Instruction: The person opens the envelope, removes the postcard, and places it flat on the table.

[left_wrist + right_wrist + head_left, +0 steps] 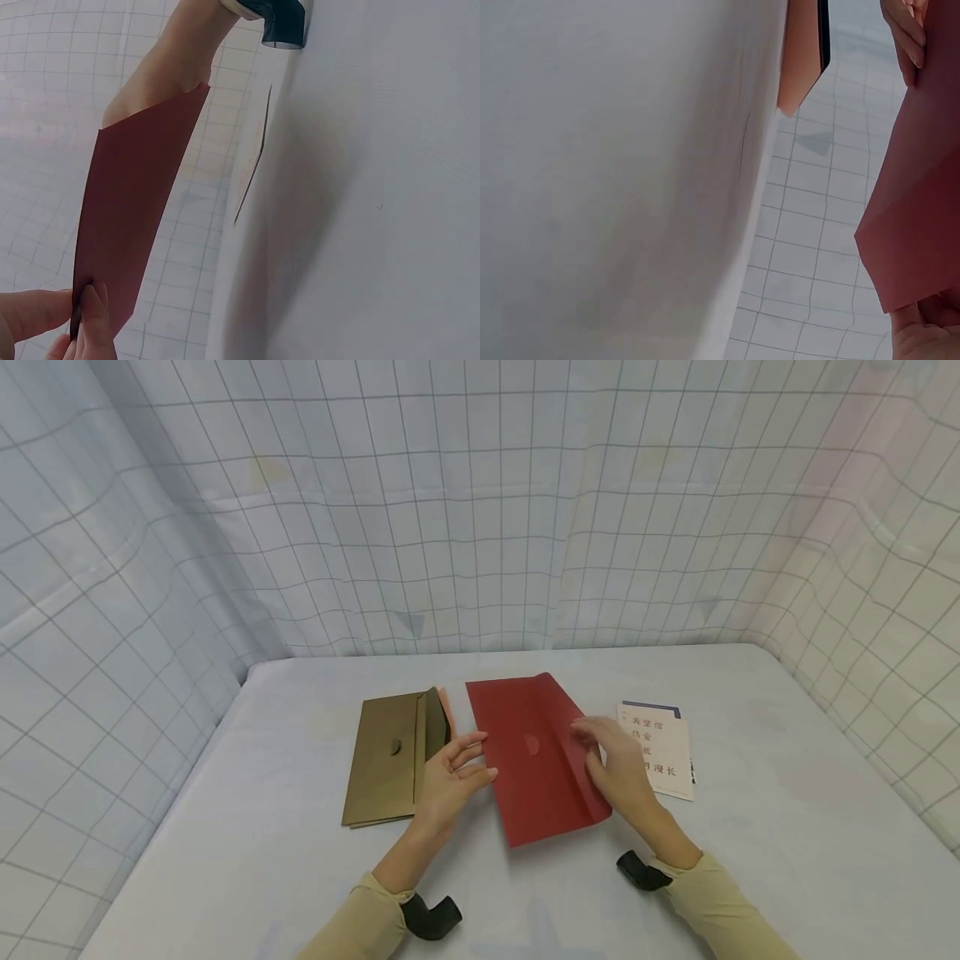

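A red envelope (517, 785) with a half-round tab mark is held tilted above the white table. My left hand (447, 783) pinches its left edge between thumb and fingers; the left wrist view shows this pinch on the red envelope (124, 217) at lower left. At the opposite side, my right hand (622, 768) holds the flap side, fingers curled over it and thumb by the edge. In the right wrist view, the right hand (922, 341) is partly hidden by the envelope's corner.
Left of the red envelope lies a stack of gold-brown envelopes (381, 768), with a salmon-coloured edge (445, 697) sticking out behind. Printed cards (673, 752) lie to the right, partly behind my right hand. A gridded white curtain (495, 527) surrounds the table (780, 793).
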The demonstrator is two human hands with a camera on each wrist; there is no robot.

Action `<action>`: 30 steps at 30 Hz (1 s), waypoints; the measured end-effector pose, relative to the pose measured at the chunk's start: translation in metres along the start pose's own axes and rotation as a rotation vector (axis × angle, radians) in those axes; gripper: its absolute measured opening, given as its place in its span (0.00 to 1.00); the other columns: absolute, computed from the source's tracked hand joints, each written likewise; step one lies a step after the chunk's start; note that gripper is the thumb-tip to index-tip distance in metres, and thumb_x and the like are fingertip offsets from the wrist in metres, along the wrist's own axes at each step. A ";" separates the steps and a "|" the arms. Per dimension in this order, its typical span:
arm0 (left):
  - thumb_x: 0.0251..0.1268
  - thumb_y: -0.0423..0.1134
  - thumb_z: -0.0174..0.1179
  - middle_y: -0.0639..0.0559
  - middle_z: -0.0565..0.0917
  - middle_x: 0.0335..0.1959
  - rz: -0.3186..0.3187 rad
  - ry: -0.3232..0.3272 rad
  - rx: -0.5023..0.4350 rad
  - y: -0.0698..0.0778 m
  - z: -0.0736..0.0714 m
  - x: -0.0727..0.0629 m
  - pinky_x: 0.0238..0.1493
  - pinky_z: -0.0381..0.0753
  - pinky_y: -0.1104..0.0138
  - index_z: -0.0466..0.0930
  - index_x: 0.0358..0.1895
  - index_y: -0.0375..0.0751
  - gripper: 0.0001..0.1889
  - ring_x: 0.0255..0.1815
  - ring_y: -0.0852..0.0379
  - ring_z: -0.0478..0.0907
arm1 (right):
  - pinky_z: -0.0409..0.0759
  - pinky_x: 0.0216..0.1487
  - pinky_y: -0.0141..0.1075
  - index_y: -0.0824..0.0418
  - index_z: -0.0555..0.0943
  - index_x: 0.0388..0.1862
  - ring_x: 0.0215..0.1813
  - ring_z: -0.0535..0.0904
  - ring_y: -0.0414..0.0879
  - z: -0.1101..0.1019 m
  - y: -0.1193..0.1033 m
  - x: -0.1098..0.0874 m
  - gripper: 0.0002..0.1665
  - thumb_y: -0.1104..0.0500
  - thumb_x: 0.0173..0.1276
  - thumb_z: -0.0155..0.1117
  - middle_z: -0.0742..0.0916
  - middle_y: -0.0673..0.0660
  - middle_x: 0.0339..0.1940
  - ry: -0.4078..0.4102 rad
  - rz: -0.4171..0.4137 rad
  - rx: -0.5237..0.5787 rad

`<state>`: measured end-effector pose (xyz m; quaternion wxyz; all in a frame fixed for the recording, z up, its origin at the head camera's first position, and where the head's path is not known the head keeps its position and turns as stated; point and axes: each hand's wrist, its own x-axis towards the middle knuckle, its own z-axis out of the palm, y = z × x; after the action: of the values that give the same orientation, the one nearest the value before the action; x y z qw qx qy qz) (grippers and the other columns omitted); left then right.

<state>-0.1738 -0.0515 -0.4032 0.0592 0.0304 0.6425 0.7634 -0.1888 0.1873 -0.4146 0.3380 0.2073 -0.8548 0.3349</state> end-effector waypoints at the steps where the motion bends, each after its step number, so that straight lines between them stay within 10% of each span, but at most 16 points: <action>1: 0.52 0.19 0.59 0.39 0.77 0.57 0.001 -0.003 -0.001 0.000 0.000 0.000 0.40 0.81 0.73 0.72 0.60 0.37 0.28 0.30 0.67 0.80 | 0.74 0.46 0.19 0.66 0.82 0.43 0.41 0.81 0.47 0.000 0.000 0.000 0.21 0.80 0.52 0.56 0.86 0.58 0.41 -0.001 -0.002 0.022; 15: 0.51 0.18 0.59 0.40 0.79 0.52 0.020 -0.016 -0.023 -0.001 0.004 0.000 0.39 0.81 0.73 0.72 0.59 0.36 0.28 0.30 0.67 0.80 | 0.77 0.49 0.21 0.69 0.77 0.53 0.48 0.83 0.53 -0.004 -0.002 0.000 0.18 0.73 0.66 0.51 0.85 0.65 0.49 -0.210 0.285 0.344; 30: 0.51 0.18 0.59 0.45 0.81 0.48 0.019 -0.040 -0.029 -0.005 0.005 -0.002 0.38 0.81 0.72 0.73 0.59 0.35 0.28 0.31 0.63 0.81 | 0.79 0.52 0.26 0.70 0.62 0.68 0.49 0.80 0.31 -0.010 0.004 0.001 0.28 0.63 0.71 0.51 0.73 0.73 0.64 -0.483 0.573 0.776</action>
<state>-0.1710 -0.0459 -0.4071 0.0652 0.0506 0.6300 0.7722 -0.1877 0.1972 -0.4097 -0.0744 0.1464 -0.7440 0.6477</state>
